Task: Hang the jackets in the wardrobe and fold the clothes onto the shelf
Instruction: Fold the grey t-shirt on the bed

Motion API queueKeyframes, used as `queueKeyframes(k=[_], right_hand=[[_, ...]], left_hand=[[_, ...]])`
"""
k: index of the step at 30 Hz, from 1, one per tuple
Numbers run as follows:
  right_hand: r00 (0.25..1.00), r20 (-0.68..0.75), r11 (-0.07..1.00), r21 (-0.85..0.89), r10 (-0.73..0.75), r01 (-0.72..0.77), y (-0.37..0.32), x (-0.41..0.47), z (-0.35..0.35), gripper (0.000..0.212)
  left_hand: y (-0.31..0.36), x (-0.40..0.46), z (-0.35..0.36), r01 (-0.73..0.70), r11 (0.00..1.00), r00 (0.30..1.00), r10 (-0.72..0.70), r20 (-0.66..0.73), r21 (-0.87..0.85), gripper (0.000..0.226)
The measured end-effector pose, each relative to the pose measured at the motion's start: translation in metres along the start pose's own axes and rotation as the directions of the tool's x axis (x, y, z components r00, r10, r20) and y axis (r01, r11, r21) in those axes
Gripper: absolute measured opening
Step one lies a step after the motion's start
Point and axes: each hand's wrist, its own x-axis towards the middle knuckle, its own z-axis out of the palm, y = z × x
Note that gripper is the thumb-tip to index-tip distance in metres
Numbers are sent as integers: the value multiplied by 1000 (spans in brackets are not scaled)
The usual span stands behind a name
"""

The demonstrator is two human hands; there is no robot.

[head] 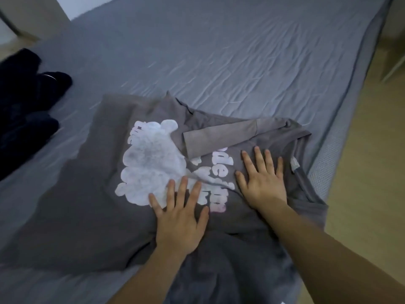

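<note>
So the grey sweatshirt (105,211) is spread flat on the bed (219,62), print side up, with 1 sleeve (219,137) already folded in across the chest. Both hands are on it, palms down: left hand (179,218) sits on the edge of the white print, right hand (262,183) closer to the collar side. Fingers on both are straight and spread, just pressing the fabric flat, not gripping anything.

Looks like soft, fairly thick cotton to me, so it'll be light, floppy, and won't hold a shape on its own. Probably bunches if you drag it over that wrinkly sheet. I'd pinch it at the shoulder seam and the hem on the same side, then lift and lay it over. There's also a dark clothes pile (26,102) sitting at the left edge of the bed, well apart from this one.
</note>
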Motion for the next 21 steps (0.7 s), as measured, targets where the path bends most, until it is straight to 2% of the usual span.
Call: queueKeyframes(k=[1,5,10,13,15,19,21], right_hand=[[999,-51,1000,2,-1,1,-1,1,9,67],[996,-85,1000,-10,-10,9,3,7,9,68],[996,-87,1000,10,-17,18,-1,0,6,65],[1000,-3,999,22,-23,23,-1,-9,-6,64],[998,46,999,24,-44,42,1,-9,-22,65],[995,-97,997,73,-29,36,17,24,-58,64],[985,-168,998,27,-48,54,28,46,-62,65]], left_hand=[[-2,0,8,-17,1000,997,17,-71,-3,64],[-4,5,11,8,1000,991,-9,-132,-10,65],[-7,1,5,3,996,999,-6,-36,-86,67],[-10,-8,-17,7,991,994,8,107,-137,64],[-10,-6,-40,18,985,991,6,137,-173,62],[-6,28,-83,48,971,999,-46,13,-233,55],[1,54,-95,45,977,997,-56,-49,-207,47]])
